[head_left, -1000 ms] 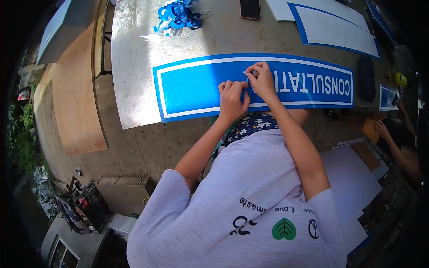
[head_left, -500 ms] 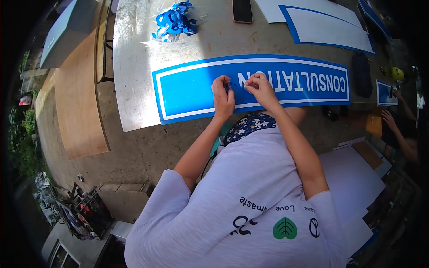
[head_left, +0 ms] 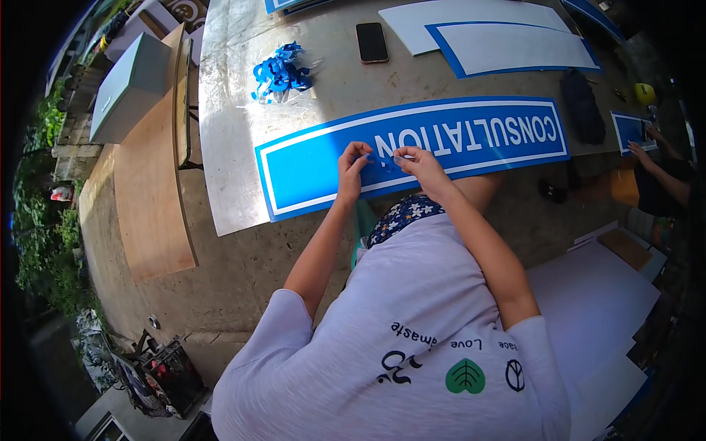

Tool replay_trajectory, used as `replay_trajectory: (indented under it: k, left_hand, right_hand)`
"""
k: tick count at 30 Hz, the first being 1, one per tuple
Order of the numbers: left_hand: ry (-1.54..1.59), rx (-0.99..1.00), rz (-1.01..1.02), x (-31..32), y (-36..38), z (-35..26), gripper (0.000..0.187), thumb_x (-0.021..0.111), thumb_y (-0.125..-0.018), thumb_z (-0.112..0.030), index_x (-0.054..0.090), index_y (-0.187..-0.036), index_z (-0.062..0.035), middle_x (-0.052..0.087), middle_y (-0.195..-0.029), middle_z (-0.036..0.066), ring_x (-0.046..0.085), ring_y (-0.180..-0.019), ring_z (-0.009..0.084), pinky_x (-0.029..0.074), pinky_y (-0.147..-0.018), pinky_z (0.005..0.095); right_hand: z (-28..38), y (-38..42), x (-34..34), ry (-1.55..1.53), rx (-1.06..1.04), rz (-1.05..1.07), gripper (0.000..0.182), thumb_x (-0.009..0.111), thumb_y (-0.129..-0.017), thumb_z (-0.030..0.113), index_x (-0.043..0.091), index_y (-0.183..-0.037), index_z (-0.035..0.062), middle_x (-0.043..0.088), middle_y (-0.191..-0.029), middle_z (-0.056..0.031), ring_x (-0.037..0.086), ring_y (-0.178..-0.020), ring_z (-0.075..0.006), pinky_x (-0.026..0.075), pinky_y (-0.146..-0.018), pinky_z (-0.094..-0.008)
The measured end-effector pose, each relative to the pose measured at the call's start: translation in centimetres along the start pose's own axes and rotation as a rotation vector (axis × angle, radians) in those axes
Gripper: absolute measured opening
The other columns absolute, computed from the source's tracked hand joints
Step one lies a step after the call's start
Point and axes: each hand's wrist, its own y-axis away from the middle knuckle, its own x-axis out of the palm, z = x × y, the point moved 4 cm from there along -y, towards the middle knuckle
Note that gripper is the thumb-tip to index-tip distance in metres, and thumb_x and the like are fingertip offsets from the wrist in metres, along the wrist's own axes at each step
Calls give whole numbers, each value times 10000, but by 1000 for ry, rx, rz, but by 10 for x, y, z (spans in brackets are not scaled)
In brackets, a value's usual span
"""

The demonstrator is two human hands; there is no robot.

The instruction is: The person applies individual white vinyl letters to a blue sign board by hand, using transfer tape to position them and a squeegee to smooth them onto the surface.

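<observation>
A blue sign [head_left: 316, 173] with a white border line lies on the metal table, its white letters "CONSULTATION" upside down from where I sit. Over its near edge, my left hand [head_left: 351, 175] pinches a small dark-blue scrap [head_left: 370, 157] between thumb and fingertips. Facing it a short way to the right, my right hand [head_left: 425, 169] has thumb and finger closed on a small clear, pale piece [head_left: 398, 157]. Both hands are just below the last letters of the word.
Curled blue strips on clear film [head_left: 281, 73] and a phone [head_left: 372, 42] lie farther back on the table [head_left: 228, 147]. White panels with blue edges [head_left: 515, 48] sit at the back right, near a dark bundle [head_left: 582, 106]. Another person's hand [head_left: 641, 153] works at the far right.
The view has shifted, so the table items appear moved slightly. My hands stay close together over the sign, with the small clear piece now more visible in my right fingers.
</observation>
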Motion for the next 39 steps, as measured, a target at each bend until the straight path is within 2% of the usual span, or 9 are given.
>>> replay_trajectory:
  k: [6, 9, 15, 18, 20, 24, 26, 32, 39]
  left_hand:
    - [20, -46, 38, 15, -3, -35, 216, 508, -918, -156, 599, -1048, -9, 587, -935, 34, 524, -858, 113, 411, -850, 273]
    - [-21, 17, 50, 28, -9, -50, 226, 599, -919, -197, 616, -1056, -18, 600, -881, 31, 539, -820, 119, 430, -804, 262]
    - [-670, 200, 35, 35, -24, -62, 196, 704, -840, -129, 633, -989, -25, 558, -791, 40, 478, -737, 138, 416, -692, 272]
    - [-811, 318, -40, 30, -37, -77, 161, 700, -829, -142, 636, -957, -67, 589, -816, 32, 525, -779, 178, 380, -783, 339]
    - [-905, 319, -182, 9, -55, -86, 147, 676, -843, -153, 639, -974, -99, 626, -896, 16, 559, -857, 191, 326, -888, 378]
    - [-1033, 317, -520, -72, -116, -115, 204, 670, -866, -232, 644, -1043, -135, 665, -971, 42, 560, -927, 227, 370, -848, 408]
    - [-1065, 454, -464, -122, -155, -115, 183, 664, -873, -243, 652, -1017, -132, 662, -943, 98, 557, -947, 267, 367, -829, 417]
    - [-1304, -86, -528, -196, -224, -77, 304, 699, -803, -469, 675, -1002, -240, 585, -1115, 134, 457, -1158, 356, 324, -971, 520]
    - [-1450, -131, -629, -177, -221, -74, 455, 780, -707, -448, 634, -1095, -262, 553, -1194, 99, 458, -1178, 331, 340, -974, 478]
  right_hand:
    - [28, 12, 4, -163, -108, 32, 199, 588, -955, 198, 618, -1116, 85, 574, -1089, 9, 513, -969, -84, 404, -861, -247]
    - [37, 22, 7, -228, -114, 71, 247, 560, -970, 234, 574, -1192, 126, 542, -1080, 38, 490, -1002, -71, 374, -868, -238]
    - [44, 26, 2, -232, -225, 86, 339, 562, -967, 229, 519, -1284, 115, 437, -1244, -25, 474, -1054, -110, 387, -898, -268]
    - [49, 33, 1, -60, -236, -25, 494, 582, -951, 243, 393, -1400, 160, 389, -1310, -79, 470, -1061, -138, 402, -925, -294]
    - [52, 36, -5, -15, -235, -106, 622, 615, -929, 308, 307, -1457, 197, 314, -1346, -156, 487, -1038, -181, 417, -921, -306]
    - [44, 34, -19, 22, -249, -139, 621, 620, -924, 329, 322, -1448, 183, 335, -1323, -140, 493, -1018, -172, 420, -914, -306]
    - [40, 37, -21, 2, -199, -151, 620, 635, -916, 309, 332, -1438, 168, 341, -1311, -135, 500, -1001, -166, 427, -903, -303]
    - [30, 35, -27, 37, -188, -193, 599, 655, -903, 262, 364, -1413, 149, 355, -1312, -133, 519, -981, -162, 445, -879, -297]
    - [23, 33, -33, 83, -152, -221, 563, 655, -903, 276, 388, -1384, 156, 343, -1300, -147, 495, -1011, -186, 456, -931, -307]
